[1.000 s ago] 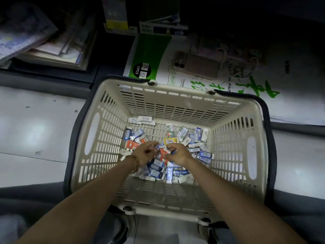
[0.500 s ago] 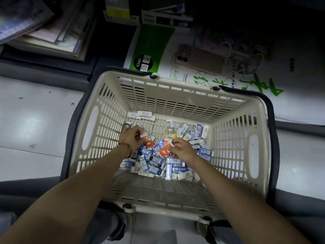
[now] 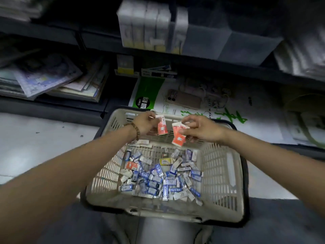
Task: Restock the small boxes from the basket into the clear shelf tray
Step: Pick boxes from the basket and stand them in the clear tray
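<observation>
A beige plastic basket [image 3: 218, 175] sits on the floor between my knees, its bottom strewn with several small boxes [image 3: 158, 176], mostly blue and white, one orange. My left hand [image 3: 146, 125] is raised over the basket's far rim and grips an orange-and-white small box [image 3: 162, 128]. My right hand [image 3: 198, 128] is beside it, holding orange small boxes [image 3: 178, 137] by their upper ends. A clear shelf tray [image 3: 233, 39] stands on the shelf above, with pale boxes [image 3: 146, 25] in its left part.
Stacked papers and booklets [image 3: 52, 80] lie on the lower shelf at left. A green-and-white printed pack [image 3: 193, 101] lies behind the basket. Bagged goods [image 3: 302, 55] fill the right shelf. Pale floor [image 3: 35, 136] shows at left.
Both hands have lifted out of the basket's pile, each with orange boxes, up to its far rim. The view has tilted up, bringing the shelf and clear tray into sight.
</observation>
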The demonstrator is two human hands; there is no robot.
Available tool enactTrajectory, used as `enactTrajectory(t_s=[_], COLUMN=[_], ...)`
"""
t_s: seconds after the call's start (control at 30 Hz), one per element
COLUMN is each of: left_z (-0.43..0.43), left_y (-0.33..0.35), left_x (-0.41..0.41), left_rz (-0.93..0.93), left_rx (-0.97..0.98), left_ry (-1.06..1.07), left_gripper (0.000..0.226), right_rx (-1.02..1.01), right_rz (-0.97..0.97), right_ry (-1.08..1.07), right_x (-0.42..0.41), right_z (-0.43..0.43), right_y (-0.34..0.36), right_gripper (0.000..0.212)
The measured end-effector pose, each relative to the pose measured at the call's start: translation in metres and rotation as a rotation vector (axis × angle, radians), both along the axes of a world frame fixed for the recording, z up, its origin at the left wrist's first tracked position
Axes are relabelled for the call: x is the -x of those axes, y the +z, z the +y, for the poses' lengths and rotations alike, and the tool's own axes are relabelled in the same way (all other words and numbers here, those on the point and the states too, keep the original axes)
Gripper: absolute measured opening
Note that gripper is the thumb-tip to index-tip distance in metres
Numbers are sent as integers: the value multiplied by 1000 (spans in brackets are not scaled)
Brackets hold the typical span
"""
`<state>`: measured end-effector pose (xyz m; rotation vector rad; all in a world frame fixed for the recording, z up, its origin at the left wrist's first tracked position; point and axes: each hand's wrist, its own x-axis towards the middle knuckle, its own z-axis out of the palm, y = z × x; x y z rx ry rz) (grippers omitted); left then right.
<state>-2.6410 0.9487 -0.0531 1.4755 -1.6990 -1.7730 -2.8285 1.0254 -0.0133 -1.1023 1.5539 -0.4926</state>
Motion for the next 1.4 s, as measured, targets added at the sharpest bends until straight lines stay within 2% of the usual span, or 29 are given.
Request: enactTrajectory(t_s=[0.13, 0.23, 0.33, 0.47, 0.6, 0.73, 0.8, 0.97, 1.1, 1.3, 1.4], left_z=[13, 34, 47, 51, 51, 57, 58, 52, 31, -8, -35], left_y=[78, 113, 131, 141, 138, 132, 129, 127, 142, 174, 180], left_x=[-5, -5, -2, 7, 15, 26, 31, 35, 28, 27, 18], left_rz=[96, 254, 343, 344, 383, 415, 401, 343, 369, 330, 124], left_rx=[16, -84, -98, -1, 27, 54, 106, 311, 445, 668, 920], left_ry=[-117, -54, 1, -101, -148, -133, -58, -54, -99, -148, -98], left_gripper=[14, 13, 28, 41, 38, 37, 35, 30, 34, 40, 57], right_rx=[132, 203, 264, 347, 463, 528, 492, 355, 490, 526, 598], right_rz=[-85, -231, -298, -297, -234, -124, -47, -126, -67, -164, -119], right_ry=[-85, -161, -289, -411, -477, -524, -451, -337, -287, -209, -213], right_x=[3, -5, -13, -11, -11, -22, -27, -25, -10, 7, 13], right_z=[18, 33, 40, 40, 42, 45, 43, 30, 15, -14, -42], right_y=[74, 101, 105, 108, 106, 98, 94, 103, 125, 156, 176], right_gripper=[26, 21, 22, 24, 19, 29, 40, 46, 40, 30, 26])
